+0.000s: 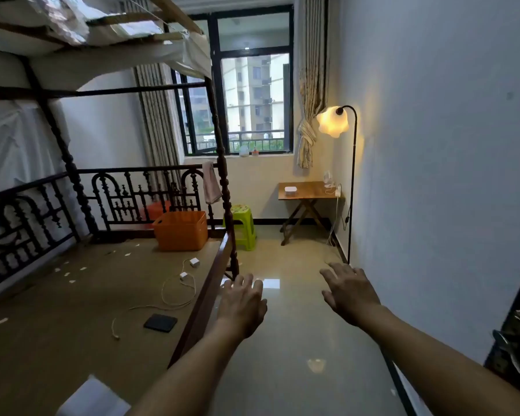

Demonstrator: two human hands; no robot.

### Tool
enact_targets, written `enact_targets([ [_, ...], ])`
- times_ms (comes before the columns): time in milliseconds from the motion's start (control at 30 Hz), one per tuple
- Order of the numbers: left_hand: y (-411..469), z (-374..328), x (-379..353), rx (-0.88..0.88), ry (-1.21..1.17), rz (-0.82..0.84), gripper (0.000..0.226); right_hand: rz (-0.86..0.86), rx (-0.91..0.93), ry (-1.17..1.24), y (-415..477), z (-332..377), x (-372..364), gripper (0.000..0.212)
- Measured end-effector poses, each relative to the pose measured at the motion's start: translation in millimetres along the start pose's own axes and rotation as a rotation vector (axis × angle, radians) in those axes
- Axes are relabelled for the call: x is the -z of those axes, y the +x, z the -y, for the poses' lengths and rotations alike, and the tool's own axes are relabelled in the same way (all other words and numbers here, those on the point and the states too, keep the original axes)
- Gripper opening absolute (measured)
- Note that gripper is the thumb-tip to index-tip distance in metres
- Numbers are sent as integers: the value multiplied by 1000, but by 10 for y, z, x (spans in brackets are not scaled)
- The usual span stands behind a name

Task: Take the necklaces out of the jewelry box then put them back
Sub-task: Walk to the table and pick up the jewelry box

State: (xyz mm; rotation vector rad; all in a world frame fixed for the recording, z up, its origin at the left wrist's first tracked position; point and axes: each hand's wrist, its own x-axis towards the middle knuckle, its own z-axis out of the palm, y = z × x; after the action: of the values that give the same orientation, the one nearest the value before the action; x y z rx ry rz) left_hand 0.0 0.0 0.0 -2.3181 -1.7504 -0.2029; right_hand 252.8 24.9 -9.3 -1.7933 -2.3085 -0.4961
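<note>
Here we hold both arms stretched out ahead of us over the glossy floor (297, 340), the left hand (242, 304) and the right hand (350, 292) both palm down with the fingers spread loose, grasping nothing and touching nothing. The left hand hangs just beside the dark side rail of the bed (204, 295); the right one is nearer the white wall. The task's thing, as far as we can make out, is the small white box (290, 190) on the folding wooden table (309, 193) in the far corner below the window (252, 100), well apart from both hands (it is too small for us to tell whether it really is the jewelry box). A lit floor lamp (333, 121) stands just beside that table, and a green stool (242, 226) sits near it by the bedpost. On the bare bed board lie an orange bin (180, 231), white chargers with their cable (177, 295) and a flat black case (160, 322).
</note>
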Motion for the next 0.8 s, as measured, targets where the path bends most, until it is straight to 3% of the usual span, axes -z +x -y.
enact_targets([
  [400,1737,435,-866,42,-3,25,38,71,109,-7,1766,-312,-981,49],
  [800,4533,1172,-1468,-47,20,57,34,149,35,-79,4312,-888,-2056,40],
])
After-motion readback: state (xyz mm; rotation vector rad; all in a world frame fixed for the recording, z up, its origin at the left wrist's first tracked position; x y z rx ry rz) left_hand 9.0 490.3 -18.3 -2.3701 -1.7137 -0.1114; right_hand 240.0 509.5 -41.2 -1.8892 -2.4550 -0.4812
